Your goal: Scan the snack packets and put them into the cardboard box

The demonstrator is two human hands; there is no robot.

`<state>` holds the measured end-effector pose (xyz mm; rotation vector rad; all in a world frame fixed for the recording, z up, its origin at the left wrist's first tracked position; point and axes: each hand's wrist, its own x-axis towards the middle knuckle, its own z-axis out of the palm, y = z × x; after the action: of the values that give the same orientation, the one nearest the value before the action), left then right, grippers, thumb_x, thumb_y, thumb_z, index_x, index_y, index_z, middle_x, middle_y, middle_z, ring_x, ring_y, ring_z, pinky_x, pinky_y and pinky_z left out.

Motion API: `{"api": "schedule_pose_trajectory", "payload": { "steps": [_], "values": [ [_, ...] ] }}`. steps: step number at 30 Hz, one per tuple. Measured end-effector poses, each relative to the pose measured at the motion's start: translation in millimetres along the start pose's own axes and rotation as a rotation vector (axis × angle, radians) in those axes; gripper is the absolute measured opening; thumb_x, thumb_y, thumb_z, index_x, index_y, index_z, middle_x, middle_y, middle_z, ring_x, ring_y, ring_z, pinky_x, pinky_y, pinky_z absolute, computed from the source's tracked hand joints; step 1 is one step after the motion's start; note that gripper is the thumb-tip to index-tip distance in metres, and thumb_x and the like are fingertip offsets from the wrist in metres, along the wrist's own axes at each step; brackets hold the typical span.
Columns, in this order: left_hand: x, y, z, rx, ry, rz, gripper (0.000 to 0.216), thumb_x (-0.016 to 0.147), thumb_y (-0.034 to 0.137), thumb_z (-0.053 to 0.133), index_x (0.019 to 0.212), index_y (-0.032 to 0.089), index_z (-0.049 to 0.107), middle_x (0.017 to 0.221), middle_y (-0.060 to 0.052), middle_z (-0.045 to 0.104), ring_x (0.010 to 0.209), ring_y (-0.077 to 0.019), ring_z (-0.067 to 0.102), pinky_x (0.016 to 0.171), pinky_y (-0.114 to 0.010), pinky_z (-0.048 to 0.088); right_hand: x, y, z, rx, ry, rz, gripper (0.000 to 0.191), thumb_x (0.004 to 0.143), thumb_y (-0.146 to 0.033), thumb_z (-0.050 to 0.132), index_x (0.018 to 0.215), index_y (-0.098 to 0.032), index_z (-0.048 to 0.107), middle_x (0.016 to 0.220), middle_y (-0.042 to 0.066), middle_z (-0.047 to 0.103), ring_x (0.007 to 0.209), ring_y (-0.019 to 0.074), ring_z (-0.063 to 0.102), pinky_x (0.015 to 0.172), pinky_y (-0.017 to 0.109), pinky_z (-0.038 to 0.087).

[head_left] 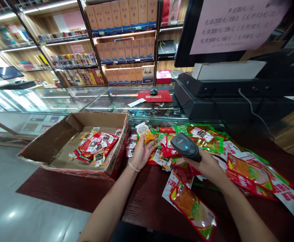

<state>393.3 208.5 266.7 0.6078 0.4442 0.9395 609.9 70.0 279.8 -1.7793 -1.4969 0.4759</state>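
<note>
Between the thumb and fingers of my left hand (142,153) is a small white-and-yellow snack packet (145,131), held up beside the box wall. My right hand (210,166) is wrapped round the handle of a dark barcode scanner (186,147), whose head shows a blue light and points left, over the packets. Under and around both hands lies a heap of red, green and white snack packets (210,145). To the left, an open cardboard box (61,169) holds several red and white packets (93,148). A red-edged packet (194,210) lies nearest me.
A glass counter (99,101) runs behind the brown table (61,188), with a red mat (162,95) and a mouse (153,91) on it. Dark till equipment (212,107) and a monitor with a pink paper sign (232,27) stand at right. Stocked shelves (126,60) line the back.
</note>
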Motion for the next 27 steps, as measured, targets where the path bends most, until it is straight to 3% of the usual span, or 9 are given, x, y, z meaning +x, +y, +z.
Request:
{"api": "schedule_pose_trajectory", "payload": {
  "steps": [6,15,23,27],
  "values": [
    [2.0,1.6,-3.8,0.120,0.075,0.110,0.031,0.079,0.033,0.072,0.106,0.020,0.063,0.109,-0.003,0.066,0.083,-0.0092,0.062,0.063,-0.016,0.048,-7.0,-7.7,3.1,-0.020,-0.019,0.053,0.044,0.076,-0.044,0.068,0.114,-0.022,0.066,0.103,0.005,0.074,0.091,0.0272,0.068,0.078,0.036,0.053],
    [4.2,0.3,-8.9,0.081,0.228,0.091,0.028,0.072,0.020,0.077,0.095,0.017,0.062,0.094,-0.002,0.072,0.083,-0.0120,0.068,0.090,-0.031,0.052,-9.5,-23.3,4.1,-0.061,-0.125,0.100,0.054,0.075,-0.043,0.066,0.125,-0.023,0.062,0.093,0.003,0.075,0.081,0.0268,0.069,0.070,0.034,0.051],
    [7.2,-8.5,-11.6,-0.020,0.193,0.142,0.024,0.079,0.017,0.070,0.101,0.016,0.063,0.103,-0.006,0.073,0.094,-0.0160,0.070,0.100,-0.037,0.050,-15.4,-30.7,8.2,0.052,-0.237,0.058,0.067,0.069,-0.031,0.070,0.133,-0.026,0.050,0.113,0.004,0.071,0.100,0.0278,0.066,0.083,0.036,0.050],
    [8.7,-10.7,-11.8,-0.095,0.252,0.123,0.014,0.080,0.017,0.068,0.093,0.013,0.063,0.101,-0.010,0.073,0.100,-0.0208,0.069,0.103,-0.040,0.048,-17.3,-38.3,8.0,0.069,-0.292,0.051,0.062,0.070,-0.029,0.068,0.130,-0.025,0.052,0.111,0.004,0.071,0.099,0.0271,0.066,0.082,0.034,0.050]
  ]
}}
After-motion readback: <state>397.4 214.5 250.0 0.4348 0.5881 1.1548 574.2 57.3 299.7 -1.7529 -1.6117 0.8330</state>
